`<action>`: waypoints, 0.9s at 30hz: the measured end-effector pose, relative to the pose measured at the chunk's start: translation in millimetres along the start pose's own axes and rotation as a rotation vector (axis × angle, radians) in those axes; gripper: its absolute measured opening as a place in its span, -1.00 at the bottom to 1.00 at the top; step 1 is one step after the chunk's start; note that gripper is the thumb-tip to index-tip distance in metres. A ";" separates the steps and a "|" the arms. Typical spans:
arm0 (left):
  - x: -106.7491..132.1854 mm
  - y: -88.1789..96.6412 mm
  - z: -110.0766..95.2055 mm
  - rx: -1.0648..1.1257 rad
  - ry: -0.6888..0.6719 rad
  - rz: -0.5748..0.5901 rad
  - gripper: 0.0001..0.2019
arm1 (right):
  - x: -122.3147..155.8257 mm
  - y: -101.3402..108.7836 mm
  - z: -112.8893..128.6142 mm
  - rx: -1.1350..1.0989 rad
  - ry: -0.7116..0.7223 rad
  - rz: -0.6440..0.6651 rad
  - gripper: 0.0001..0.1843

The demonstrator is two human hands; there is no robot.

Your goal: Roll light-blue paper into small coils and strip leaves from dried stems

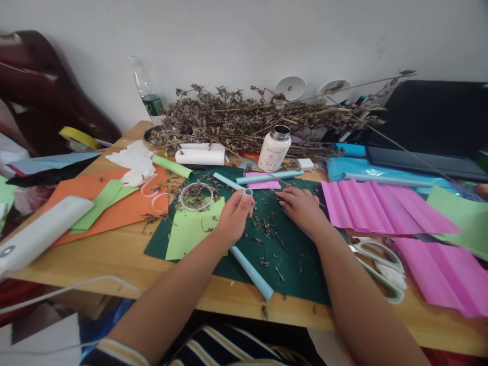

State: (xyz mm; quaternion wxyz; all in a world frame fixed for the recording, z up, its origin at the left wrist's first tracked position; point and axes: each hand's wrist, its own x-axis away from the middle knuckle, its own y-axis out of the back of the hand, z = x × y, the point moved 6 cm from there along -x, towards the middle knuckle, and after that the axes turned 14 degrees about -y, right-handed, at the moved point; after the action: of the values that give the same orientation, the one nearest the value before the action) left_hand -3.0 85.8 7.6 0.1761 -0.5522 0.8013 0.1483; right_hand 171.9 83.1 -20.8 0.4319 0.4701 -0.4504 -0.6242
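Observation:
My left hand (234,216) is closed around the upper end of a light blue rolled paper tube (252,274) that slants down toward the table's front edge. My right hand (301,206) rests palm down on the dark green cutting mat (297,277), fingers curled among dried leaf crumbs; what it holds, if anything, is hidden. Two more light blue paper tubes (267,177) lie just beyond both hands. A light green paper sheet (190,229) lies left of my left hand, with a tape ring (196,196) above it.
A heap of dried branches (259,119) fills the back of the wooden table, with a white bottle (274,148) before it. Pleated pink paper (385,208) and scissors (381,269) lie right. Orange paper (114,203), tissues and a white device (38,231) lie left.

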 end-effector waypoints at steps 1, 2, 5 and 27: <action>0.2 -0.1 0.1 -0.008 -0.001 0.004 -0.63 | -0.3 1.1 1.3 -0.014 -0.017 0.009 -0.71; 0.3 -0.2 0.3 -0.014 -0.001 0.009 -0.63 | -0.4 2.3 2.5 -0.032 -0.033 0.022 -0.74; 0.6 -0.1 1.6 -0.018 0.007 0.012 -0.65 | 0.4 6.1 7.0 -0.088 -0.053 0.056 -0.82; 0.6 -1.8 0.9 -0.254 0.085 0.073 -0.83 | 20.8 21.3 43.8 -1.243 -0.138 0.246 -0.93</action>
State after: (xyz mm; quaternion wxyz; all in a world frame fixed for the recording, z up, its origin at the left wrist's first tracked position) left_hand -1.4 85.1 6.5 0.0650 -0.5464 0.8023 0.2312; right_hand 127.8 65.1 2.3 0.6626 0.0351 -0.0815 -0.7437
